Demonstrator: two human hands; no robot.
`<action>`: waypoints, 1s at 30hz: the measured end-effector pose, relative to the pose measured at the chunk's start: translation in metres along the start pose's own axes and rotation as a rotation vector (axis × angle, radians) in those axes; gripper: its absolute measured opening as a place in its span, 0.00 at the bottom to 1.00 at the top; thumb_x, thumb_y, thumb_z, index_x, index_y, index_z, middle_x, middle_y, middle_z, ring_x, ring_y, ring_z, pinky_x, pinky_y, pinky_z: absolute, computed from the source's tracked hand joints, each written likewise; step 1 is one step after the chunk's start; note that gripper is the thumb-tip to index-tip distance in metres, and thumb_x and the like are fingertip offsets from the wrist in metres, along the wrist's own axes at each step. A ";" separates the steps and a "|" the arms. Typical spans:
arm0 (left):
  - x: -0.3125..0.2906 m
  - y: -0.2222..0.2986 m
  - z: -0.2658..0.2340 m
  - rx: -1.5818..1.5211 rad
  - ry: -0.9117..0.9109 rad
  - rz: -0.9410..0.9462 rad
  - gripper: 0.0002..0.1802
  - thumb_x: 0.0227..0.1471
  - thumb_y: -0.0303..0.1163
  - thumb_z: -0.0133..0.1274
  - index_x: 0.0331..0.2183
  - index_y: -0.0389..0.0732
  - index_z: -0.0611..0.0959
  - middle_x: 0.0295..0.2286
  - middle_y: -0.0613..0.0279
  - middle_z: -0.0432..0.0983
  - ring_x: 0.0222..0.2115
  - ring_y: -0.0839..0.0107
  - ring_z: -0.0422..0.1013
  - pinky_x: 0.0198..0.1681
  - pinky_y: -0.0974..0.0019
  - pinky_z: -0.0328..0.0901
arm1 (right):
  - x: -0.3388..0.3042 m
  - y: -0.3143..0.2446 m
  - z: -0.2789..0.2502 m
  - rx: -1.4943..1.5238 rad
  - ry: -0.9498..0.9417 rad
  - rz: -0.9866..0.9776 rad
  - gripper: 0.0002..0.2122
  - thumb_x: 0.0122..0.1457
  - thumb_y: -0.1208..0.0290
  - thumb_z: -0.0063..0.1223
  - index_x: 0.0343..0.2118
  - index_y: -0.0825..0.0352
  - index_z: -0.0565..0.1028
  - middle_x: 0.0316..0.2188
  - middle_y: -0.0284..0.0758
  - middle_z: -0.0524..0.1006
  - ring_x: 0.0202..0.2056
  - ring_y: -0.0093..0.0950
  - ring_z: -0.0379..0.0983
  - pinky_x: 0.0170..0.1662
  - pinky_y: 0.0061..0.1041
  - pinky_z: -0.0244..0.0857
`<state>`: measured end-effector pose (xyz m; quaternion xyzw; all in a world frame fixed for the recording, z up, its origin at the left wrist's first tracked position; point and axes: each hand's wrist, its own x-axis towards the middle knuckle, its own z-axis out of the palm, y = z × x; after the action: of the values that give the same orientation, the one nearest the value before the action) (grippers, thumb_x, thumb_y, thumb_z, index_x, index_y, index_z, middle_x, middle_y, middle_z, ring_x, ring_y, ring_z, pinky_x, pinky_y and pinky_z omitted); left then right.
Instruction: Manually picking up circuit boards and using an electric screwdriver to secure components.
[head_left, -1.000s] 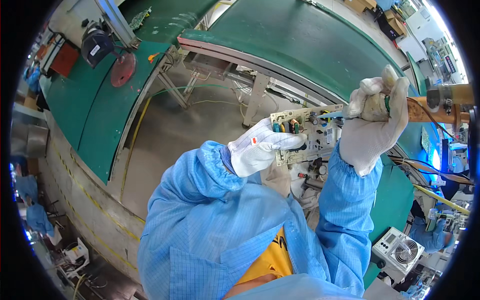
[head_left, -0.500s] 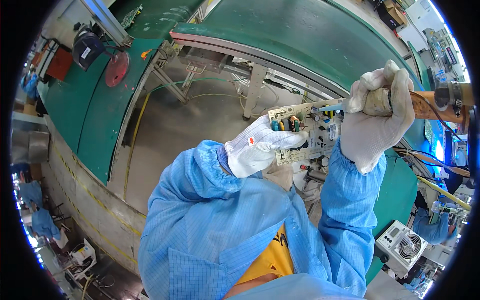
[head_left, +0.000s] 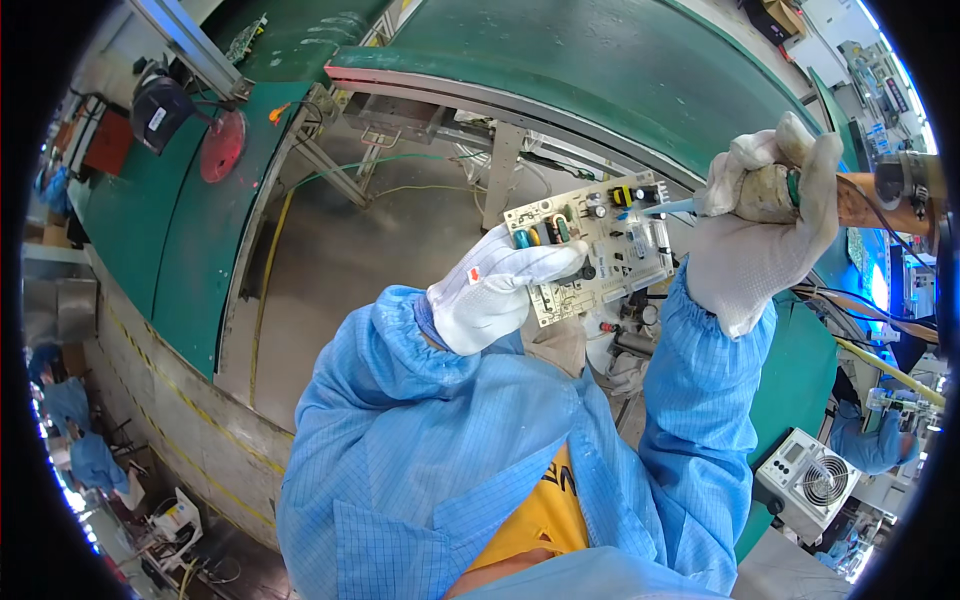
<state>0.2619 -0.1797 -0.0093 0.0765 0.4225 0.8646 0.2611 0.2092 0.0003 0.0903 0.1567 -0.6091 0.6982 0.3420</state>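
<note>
My left hand [head_left: 485,295], in a white glove, grips the left edge of a pale circuit board [head_left: 612,265], thumb across its face. Capacitors, a yellow-and-black transformer [head_left: 633,194] and other small parts stand on the board, which is tilted in mid-air. My right hand [head_left: 755,240], also gloved in white, is closed around a glue dispenser [head_left: 768,195] with a wrapped, whitish body. Its thin light-blue nozzle [head_left: 672,208] points left, with the tip over the board's upper right part, near the small capacitors. Whether the tip touches the board I cannot tell.
A brown tube [head_left: 865,203] with a clamp runs right from the dispenser. Beyond the board lies a green conveyor bench [head_left: 560,60] with a metal edge. A white fan unit [head_left: 808,485] stands lower right. At left, a red disc [head_left: 222,147] sits on another green bench [head_left: 130,225].
My left hand has moved the board left and turned it, uncovering its upper right part. The nozzle now shows more of its length over the board, and my right hand has shifted slightly right.
</note>
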 end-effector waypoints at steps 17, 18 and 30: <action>-0.010 0.014 0.026 -0.387 0.021 -0.111 0.25 0.53 0.30 0.54 0.52 0.36 0.69 0.42 0.57 0.74 0.43 0.70 0.72 0.46 0.67 0.68 | -0.003 0.015 -0.008 -0.148 -0.083 -0.169 0.13 0.65 0.68 0.39 0.42 0.73 0.70 0.25 0.37 0.75 0.19 0.17 0.66 0.19 0.13 0.62; -0.010 0.014 0.025 -0.392 0.018 -0.102 0.24 0.53 0.30 0.54 0.51 0.35 0.70 0.42 0.57 0.74 0.43 0.69 0.72 0.46 0.67 0.68 | -0.003 0.015 -0.006 -0.148 -0.083 -0.168 0.13 0.65 0.68 0.39 0.42 0.73 0.70 0.25 0.37 0.75 0.19 0.17 0.66 0.19 0.13 0.62; -0.011 0.010 0.017 -0.428 0.049 -0.066 0.21 0.54 0.29 0.51 0.50 0.34 0.69 0.42 0.57 0.73 0.43 0.66 0.72 0.46 0.65 0.69 | 0.001 0.007 -0.008 0.138 -0.027 0.004 0.22 0.66 0.55 0.34 0.40 0.72 0.72 0.25 0.40 0.76 0.16 0.22 0.69 0.15 0.17 0.65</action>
<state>0.2737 -0.1791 0.0100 -0.0155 0.2380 0.9271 0.2893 0.2053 0.0080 0.0837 0.1878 -0.5646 0.7370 0.3208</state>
